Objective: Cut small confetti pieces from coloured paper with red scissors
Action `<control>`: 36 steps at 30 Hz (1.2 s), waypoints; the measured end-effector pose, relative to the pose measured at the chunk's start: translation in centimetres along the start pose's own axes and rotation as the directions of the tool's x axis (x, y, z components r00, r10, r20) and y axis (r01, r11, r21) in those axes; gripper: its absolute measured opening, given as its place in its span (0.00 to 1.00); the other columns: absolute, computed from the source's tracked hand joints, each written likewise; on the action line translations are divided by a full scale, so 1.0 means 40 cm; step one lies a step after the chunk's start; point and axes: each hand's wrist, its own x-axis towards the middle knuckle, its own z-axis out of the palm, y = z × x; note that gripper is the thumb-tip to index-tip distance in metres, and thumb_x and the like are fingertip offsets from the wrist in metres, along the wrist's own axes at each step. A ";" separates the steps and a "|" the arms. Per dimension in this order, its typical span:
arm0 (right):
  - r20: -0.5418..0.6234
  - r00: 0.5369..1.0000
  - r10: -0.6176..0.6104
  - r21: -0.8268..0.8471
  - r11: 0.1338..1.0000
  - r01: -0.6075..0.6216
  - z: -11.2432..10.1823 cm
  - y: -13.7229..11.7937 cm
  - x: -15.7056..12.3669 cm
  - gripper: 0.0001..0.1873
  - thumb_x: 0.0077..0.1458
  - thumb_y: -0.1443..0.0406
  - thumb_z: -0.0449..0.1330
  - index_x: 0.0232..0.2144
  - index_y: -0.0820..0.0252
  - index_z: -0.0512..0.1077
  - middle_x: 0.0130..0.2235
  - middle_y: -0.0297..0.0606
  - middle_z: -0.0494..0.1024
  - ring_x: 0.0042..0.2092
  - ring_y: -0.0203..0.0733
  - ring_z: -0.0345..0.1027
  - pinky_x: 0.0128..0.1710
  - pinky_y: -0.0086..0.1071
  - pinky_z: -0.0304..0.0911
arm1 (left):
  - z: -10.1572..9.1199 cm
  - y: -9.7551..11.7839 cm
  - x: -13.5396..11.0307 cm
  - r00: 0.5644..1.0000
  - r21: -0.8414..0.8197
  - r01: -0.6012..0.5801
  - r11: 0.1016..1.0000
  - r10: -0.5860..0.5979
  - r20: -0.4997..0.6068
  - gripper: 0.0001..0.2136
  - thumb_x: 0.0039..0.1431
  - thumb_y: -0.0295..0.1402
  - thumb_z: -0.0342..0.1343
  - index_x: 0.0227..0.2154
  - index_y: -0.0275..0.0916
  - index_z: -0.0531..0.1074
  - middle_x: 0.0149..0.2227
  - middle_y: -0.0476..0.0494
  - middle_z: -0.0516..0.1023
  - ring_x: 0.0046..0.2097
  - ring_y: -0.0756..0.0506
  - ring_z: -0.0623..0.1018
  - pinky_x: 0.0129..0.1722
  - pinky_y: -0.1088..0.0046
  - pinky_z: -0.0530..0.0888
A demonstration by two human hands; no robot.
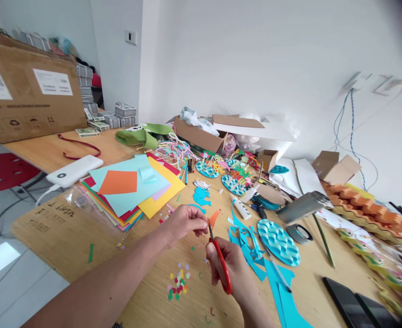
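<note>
My right hand (233, 269) grips red-handled scissors (219, 257), blades pointing up toward my left hand. My left hand (185, 222) is pinched shut on something too small to make out, right at the scissor tips. An orange paper scrap (215, 217) lies just beyond the blades. Several tiny coloured paper bits (178, 282) are scattered on the wooden table (85, 246) below my hands. A blue wave-patterned paper disc (278, 234) and blue paper offcuts (247, 239) lie to the right of my right hand.
A stack of coloured paper sheets (132, 189) sits at the left, with a white power bank (74, 170) behind it. A glue tube (242, 208), tape roll (299, 233), metal cylinder (301, 207), cardboard boxes (201, 134) and paper crafts crowd the back and right. Dark tablets (354, 303) lie at the lower right.
</note>
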 end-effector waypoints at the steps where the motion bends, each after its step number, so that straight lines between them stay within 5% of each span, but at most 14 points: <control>1: -0.002 1.000 -0.002 0.000 1.000 0.002 0.000 0.000 -0.001 0.20 0.50 0.52 0.56 0.19 0.61 0.59 0.12 0.26 0.63 0.12 0.29 0.58 0.12 0.19 0.44 | 0.000 0.000 0.001 1.000 0.001 -0.003 1.000 0.003 -0.001 0.05 0.42 0.30 0.56 0.22 0.33 0.70 0.21 0.47 0.74 0.24 0.52 0.70 0.27 0.75 0.67; 36: -0.052 0.999 -0.002 0.005 1.000 0.002 0.008 -0.020 -0.006 0.23 0.48 0.48 0.54 0.19 0.60 0.60 0.11 0.28 0.65 0.13 0.30 0.59 0.13 0.21 0.47 | 0.005 0.001 0.002 1.000 0.024 -0.002 1.000 0.002 0.013 0.06 0.41 0.31 0.57 0.21 0.33 0.69 0.20 0.48 0.73 0.23 0.53 0.70 0.26 0.76 0.67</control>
